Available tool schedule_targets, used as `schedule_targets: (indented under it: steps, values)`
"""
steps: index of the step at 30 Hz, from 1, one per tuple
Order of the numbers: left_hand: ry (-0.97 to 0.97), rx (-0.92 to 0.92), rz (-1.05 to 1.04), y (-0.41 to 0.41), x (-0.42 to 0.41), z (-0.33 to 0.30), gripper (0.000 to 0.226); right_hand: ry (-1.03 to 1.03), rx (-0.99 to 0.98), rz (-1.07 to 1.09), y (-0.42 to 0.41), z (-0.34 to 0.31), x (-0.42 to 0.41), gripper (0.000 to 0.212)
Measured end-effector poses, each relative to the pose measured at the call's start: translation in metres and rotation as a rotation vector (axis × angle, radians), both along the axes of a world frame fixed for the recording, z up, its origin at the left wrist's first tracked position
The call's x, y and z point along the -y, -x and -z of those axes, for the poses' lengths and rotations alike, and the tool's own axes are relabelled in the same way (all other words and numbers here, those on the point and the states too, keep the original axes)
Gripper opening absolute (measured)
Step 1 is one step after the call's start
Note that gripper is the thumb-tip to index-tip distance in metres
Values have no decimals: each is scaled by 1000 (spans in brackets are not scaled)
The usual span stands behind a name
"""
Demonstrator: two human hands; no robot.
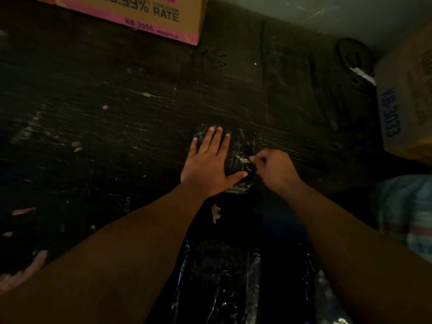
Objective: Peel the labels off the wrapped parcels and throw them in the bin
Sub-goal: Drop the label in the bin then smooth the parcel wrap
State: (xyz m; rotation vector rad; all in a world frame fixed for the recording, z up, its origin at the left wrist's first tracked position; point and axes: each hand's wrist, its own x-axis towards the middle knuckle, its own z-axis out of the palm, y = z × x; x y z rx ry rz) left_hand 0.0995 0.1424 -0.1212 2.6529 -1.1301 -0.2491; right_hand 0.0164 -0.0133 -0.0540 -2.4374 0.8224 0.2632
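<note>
A small parcel (243,146) wrapped in shiny black plastic lies on the dark floor, in the middle of the view. My left hand (209,160) rests flat on it, fingers spread, pressing it down. My right hand (273,169) is at the parcel's right edge, thumb and forefinger pinched on a scrap of whitish label residue (243,159). A black plastic bag or bin liner (224,277) lies open between my forearms, close to me.
A pink and tan carton (149,15) stands at the far left. A brown carton marked KB-3033 (406,101) and a pale woven sack (404,213) are on the right. Torn label scraps (216,213) litter the floor. A dark coil (355,59) lies by the wall.
</note>
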Motion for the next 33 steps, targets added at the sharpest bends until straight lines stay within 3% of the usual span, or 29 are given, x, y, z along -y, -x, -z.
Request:
schedule_targets:
  steps: [7, 16, 20, 27, 33]
  values:
    - [-12, -12, 8, -1, 0, -1, 109, 104, 59, -55, 2, 7, -10, 14]
    - [-18, -10, -3, -1, 1, -1, 110, -55, 121, 141, 1, 13, -2, 12]
    - [-15, -8, 6, 0, 0, -1, 110, 12, 128, 85, 6, 13, -9, 10]
    - [-42, -13, 3, 0, 1, -3, 110, 14, 52, 197, -6, 9, -11, 10]
    - [-42, -16, 6, 0, 1, -1, 108, -16, 38, 278, -11, 14, -19, 35]
